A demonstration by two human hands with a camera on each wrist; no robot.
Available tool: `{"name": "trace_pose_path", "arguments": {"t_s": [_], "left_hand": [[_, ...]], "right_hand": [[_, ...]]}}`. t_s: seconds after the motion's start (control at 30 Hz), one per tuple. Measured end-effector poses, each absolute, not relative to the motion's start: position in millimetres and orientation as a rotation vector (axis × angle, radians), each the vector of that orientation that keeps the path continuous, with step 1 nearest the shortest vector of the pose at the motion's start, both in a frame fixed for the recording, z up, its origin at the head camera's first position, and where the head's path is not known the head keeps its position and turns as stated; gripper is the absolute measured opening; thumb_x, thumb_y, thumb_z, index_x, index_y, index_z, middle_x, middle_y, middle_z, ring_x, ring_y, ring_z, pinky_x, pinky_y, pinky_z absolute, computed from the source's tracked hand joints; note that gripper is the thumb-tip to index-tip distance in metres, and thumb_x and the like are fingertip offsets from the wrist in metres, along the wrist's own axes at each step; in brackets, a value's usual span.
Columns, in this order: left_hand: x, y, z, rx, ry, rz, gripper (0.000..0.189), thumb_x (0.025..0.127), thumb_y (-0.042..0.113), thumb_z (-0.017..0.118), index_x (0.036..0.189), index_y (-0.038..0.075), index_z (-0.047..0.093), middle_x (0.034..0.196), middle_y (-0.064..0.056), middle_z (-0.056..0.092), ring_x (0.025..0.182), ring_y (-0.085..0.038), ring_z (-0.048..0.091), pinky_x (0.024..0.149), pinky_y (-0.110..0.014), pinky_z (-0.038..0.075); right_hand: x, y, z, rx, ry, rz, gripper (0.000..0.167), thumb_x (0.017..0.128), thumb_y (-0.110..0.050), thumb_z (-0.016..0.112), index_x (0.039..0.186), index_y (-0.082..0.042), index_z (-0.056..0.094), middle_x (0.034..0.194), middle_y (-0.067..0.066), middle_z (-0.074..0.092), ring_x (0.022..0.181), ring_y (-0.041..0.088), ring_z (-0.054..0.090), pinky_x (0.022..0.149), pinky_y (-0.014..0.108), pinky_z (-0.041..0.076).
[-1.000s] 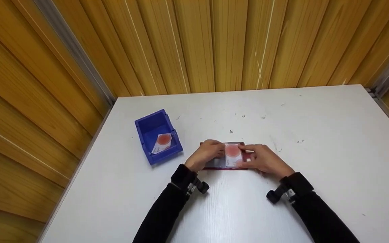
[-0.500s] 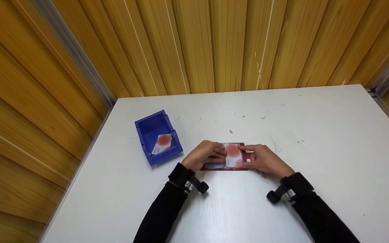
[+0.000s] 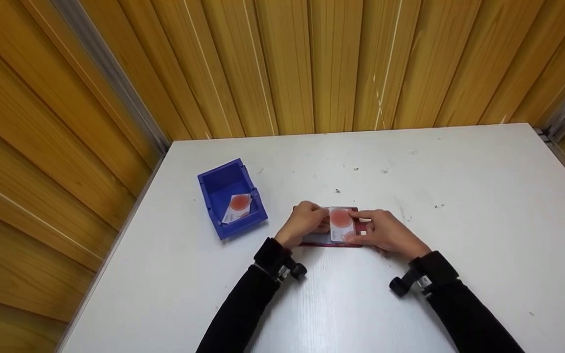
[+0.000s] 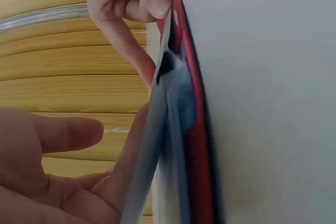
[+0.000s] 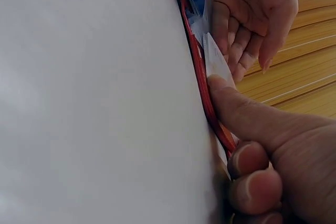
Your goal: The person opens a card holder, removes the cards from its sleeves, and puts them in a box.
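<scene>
A red card holder [image 3: 319,245] with clear sleeves lies on the white table in the head view. Over it, my right hand [image 3: 385,230] pinches a white card [image 3: 341,229] with a red circle, thumb and forefinger at its right side. My left hand [image 3: 307,220] is at the card's left edge, above the sleeves. From the left wrist, a raised clear sleeve [image 4: 149,145] shows with my left fingers [image 4: 113,190] behind it and the thumb free. In the right wrist view, the right thumb [image 5: 223,87] presses the card's face close above the red edge.
A blue bin [image 3: 226,189] stands to the left, holding a similar card [image 3: 238,208] near its front side. Wooden panels [image 3: 331,68] rise behind the table and along its left.
My left fingers spread over the sleeves half a second ago, and now they are drawn up toward the card's upper left. The right hand keeps its hold on the card.
</scene>
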State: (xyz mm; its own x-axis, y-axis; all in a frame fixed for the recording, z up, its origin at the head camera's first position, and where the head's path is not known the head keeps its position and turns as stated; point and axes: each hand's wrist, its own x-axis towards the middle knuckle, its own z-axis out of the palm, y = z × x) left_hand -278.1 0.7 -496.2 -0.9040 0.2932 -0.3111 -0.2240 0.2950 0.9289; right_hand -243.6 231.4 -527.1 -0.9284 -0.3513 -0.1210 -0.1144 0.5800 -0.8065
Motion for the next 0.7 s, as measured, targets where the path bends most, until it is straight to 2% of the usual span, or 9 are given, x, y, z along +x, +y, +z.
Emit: {"name": "trace_pose_path", "arguments": {"t_s": [0.13, 0.33, 0.53, 0.7], "left_hand": [[-278, 1, -501, 0.050, 2.083, 1.699, 0.025, 0.104, 0.009, 0.054, 0.113, -0.010, 0.068, 0.091, -0.011, 0.069, 0.072, -0.013, 0.067, 0.074, -0.028, 0.062], [-275, 11, -506, 0.095, 2.274, 1.625, 0.018, 0.103, 0.010, 0.053, 0.097, -0.004, 0.064, 0.084, -0.007, 0.064, 0.073, -0.015, 0.067, 0.067, -0.028, 0.062], [-274, 17, -509, 0.126, 2.356, 1.591, 0.016, 0.104, 0.009, 0.056, 0.101, -0.004, 0.066, 0.085, -0.006, 0.066, 0.073, -0.014, 0.066, 0.063, -0.027, 0.060], [-275, 20, -512, 0.093, 2.371, 1.604, 0.013, 0.103, 0.008, 0.061, 0.100, -0.002, 0.068, 0.081, -0.002, 0.064, 0.067, -0.011, 0.062, 0.057, -0.023, 0.057]], "right_hand": [[-244, 230, -528, -0.384, 2.573, -1.242, 0.076, 0.085, -0.032, 0.087, 0.149, -0.007, 0.055, 0.056, -0.003, 0.052, 0.037, 0.010, 0.046, 0.038, 0.028, 0.042], [-245, 230, -527, -0.384, 2.587, -1.222, 0.076, 0.085, -0.034, 0.086, 0.150, -0.009, 0.055, 0.057, -0.003, 0.052, 0.039, 0.011, 0.046, 0.038, 0.027, 0.041], [-245, 231, -527, -0.347, 2.586, -1.208, 0.079, 0.083, -0.034, 0.088, 0.151, -0.011, 0.054, 0.056, -0.002, 0.053, 0.038, 0.012, 0.046, 0.038, 0.026, 0.041], [-245, 232, -529, -0.378, 2.586, -1.216, 0.078, 0.085, -0.034, 0.086, 0.150, -0.007, 0.054, 0.056, -0.002, 0.053, 0.038, 0.011, 0.046, 0.038, 0.027, 0.042]]}}
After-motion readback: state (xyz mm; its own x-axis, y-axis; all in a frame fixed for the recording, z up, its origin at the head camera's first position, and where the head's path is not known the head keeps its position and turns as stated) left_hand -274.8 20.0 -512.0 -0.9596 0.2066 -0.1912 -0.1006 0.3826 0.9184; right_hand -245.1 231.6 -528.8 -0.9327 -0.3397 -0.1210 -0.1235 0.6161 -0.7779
